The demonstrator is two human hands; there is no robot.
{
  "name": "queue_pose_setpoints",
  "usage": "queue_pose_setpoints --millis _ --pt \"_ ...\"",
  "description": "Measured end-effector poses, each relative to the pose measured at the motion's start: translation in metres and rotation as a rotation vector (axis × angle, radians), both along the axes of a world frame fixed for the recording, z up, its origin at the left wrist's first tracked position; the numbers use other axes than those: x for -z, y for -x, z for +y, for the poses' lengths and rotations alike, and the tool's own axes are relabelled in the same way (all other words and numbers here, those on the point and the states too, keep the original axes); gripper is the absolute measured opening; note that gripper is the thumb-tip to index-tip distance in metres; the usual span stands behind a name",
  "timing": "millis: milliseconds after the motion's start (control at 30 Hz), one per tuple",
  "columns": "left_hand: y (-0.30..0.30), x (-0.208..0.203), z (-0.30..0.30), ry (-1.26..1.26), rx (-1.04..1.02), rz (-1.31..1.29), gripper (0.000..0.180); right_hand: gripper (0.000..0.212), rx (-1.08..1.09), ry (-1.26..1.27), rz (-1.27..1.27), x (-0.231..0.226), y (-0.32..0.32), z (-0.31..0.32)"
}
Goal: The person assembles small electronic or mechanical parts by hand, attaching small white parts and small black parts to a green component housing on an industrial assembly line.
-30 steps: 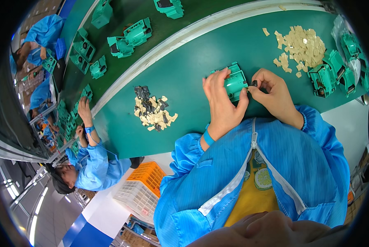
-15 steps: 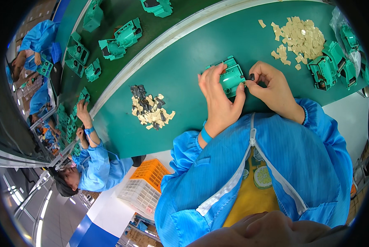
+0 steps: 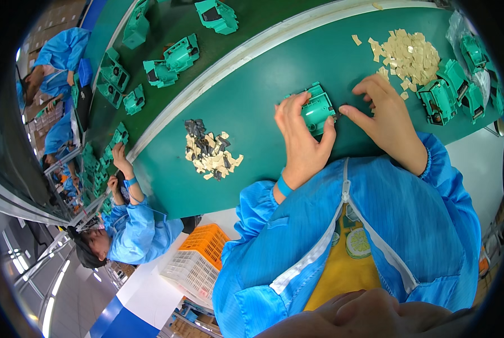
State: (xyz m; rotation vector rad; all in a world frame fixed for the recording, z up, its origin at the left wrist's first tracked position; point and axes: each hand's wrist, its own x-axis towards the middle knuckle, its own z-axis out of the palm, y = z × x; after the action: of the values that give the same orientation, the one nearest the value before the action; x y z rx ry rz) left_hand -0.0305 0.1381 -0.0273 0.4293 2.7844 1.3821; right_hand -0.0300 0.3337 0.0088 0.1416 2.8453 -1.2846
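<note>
On the green tabletop (image 3: 257, 112), my left hand (image 3: 303, 138) is closed around a green plastic housing (image 3: 318, 111), fingers over its far left side and thumb along its near right edge. A small dark spot shows at the housing's right edge, by my thumb tip; what it is I cannot make out. Just right of the housing, my right hand (image 3: 388, 115) hangs apart from it, thumb and fingers spread, with nothing visible between them. Beyond that hand lies a heap of small cream-coloured pieces (image 3: 412, 56).
A mixed heap of cream and dark scraps (image 3: 213, 153) lies to the left. More green housings (image 3: 438, 101) cluster at right beside a clear plastic bag (image 3: 457, 34). Past a pale rail (image 3: 224, 65), further housings (image 3: 181, 53) sit on a belt. A co-worker's hand (image 3: 121, 159) reaches in at left.
My right hand has let go of the small dark piece, moved away rightward from the housing and spread its fingers. My left hand keeps its hold on the housing.
</note>
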Motion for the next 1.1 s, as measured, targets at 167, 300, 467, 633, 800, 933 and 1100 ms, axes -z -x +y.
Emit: queue_pose_setpoints --millis 167,300,467,633,800,933,1100 --pt "0.001 -0.002 0.000 0.008 0.004 -0.008 0.072 0.020 -0.021 0.455 -0.329 0.007 0.005 0.005" --pt "0.003 -0.006 -0.001 0.065 0.056 0.003 0.088 0.015 -0.013 0.547 -0.357 0.016 0.002 0.004" --pt "-0.004 -0.004 -0.007 -0.191 0.005 -0.215 0.089 0.014 -0.024 0.920 -0.543 0.007 0.005 0.003" --pt "0.007 -0.016 -0.019 -0.237 0.195 -0.129 0.070 0.015 -0.042 0.818 -0.517 -0.011 0.005 -0.002" --pt "0.000 -0.026 -0.024 -0.406 0.120 -0.326 0.060 0.016 -0.078 0.720 -0.518 -0.022 0.001 -0.006" --pt "0.001 -0.023 -0.021 -0.492 0.070 -0.466 0.058 0.016 -0.097 0.717 -0.475 -0.009 -0.001 -0.009" --pt "-0.003 -0.027 -0.019 -0.512 0.056 -0.456 0.059 0.017 -0.087 0.718 -0.423 -0.013 -0.008 -0.013"
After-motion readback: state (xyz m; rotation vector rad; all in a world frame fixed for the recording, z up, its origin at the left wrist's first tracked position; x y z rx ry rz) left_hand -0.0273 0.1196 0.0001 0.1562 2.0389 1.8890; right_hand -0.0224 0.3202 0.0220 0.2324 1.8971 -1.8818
